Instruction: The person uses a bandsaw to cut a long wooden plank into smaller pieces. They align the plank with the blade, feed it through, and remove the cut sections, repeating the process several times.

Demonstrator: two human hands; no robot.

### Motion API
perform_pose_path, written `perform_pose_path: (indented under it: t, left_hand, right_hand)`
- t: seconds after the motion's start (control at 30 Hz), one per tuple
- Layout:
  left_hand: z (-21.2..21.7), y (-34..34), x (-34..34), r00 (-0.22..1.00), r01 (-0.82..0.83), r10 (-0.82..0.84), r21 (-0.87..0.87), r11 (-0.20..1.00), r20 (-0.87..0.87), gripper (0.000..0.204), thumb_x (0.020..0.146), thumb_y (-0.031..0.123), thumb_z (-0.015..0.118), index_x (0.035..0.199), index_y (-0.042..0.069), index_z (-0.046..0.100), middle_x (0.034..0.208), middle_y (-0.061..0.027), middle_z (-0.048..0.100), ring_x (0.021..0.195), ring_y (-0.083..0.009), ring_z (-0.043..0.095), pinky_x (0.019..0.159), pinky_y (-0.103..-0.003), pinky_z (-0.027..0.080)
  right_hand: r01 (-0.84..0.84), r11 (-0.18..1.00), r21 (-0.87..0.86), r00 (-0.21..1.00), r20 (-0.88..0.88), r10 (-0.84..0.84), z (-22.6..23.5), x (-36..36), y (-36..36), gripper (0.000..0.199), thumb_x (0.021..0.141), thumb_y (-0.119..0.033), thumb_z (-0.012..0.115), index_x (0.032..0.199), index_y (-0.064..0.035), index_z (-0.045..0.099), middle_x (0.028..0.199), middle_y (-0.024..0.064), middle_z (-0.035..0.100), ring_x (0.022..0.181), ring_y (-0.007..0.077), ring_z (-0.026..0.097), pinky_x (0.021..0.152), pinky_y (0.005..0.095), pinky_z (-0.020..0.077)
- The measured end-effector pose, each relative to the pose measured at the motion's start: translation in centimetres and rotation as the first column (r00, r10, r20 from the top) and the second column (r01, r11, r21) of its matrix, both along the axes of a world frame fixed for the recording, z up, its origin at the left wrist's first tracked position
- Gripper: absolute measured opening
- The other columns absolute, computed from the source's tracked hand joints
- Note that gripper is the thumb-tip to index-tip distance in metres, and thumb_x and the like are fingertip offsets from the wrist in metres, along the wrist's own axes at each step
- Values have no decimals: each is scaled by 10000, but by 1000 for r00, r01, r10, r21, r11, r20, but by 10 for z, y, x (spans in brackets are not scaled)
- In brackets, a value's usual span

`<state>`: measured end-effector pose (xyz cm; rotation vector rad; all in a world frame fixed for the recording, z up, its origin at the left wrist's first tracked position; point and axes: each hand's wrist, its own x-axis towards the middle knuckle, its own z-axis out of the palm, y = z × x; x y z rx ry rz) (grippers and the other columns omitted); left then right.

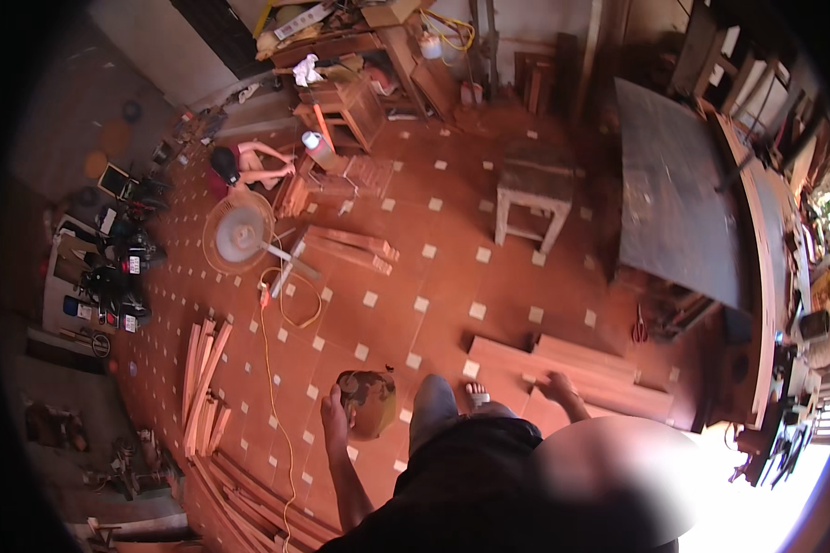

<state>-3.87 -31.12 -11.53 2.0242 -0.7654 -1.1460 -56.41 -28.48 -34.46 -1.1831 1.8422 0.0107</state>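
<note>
My left hand is closed on the edge of a camouflage cap, which hangs beside my left leg above the tiled floor. My right hand is out to the right with its fingers apart and nothing visible in them. Below and around it lie flat reddish wooden boards on the floor; whether the hand touches them I cannot tell. One sandalled foot shows between my hands.
A pedestal fan stands at the left, near a crouching person. A yellow cord crosses the floor. Wooden strips lie at lower left. A small stool and a large grey-topped table stand to the right.
</note>
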Motion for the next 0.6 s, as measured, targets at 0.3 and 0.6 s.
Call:
perform_pose_path:
  t: [0.3,0.6]
  left_hand:
    - [-14,-397,-15,874,485,-485,1,875,17,573,1064,610,527,1003,42,575,695,-39,581,561,-115,576,492,-283,443]
    - [-26,-752,-106,539,826,-784,-10,564,309,713,1051,674,459,1115,-19,610,967,-216,709,899,-354,703,796,-458,544]
  right_hand:
    - [-417,286,-863,771,-169,614,226,250,-467,448,860,-304,784,1251,-96,715,1286,114,668,1277,306,595,1072,471,470]
    - [-460,453,-764,854,-241,460,211,223,-737,459,819,-394,807,1164,-96,757,1235,80,662,1282,323,561,1061,493,464]
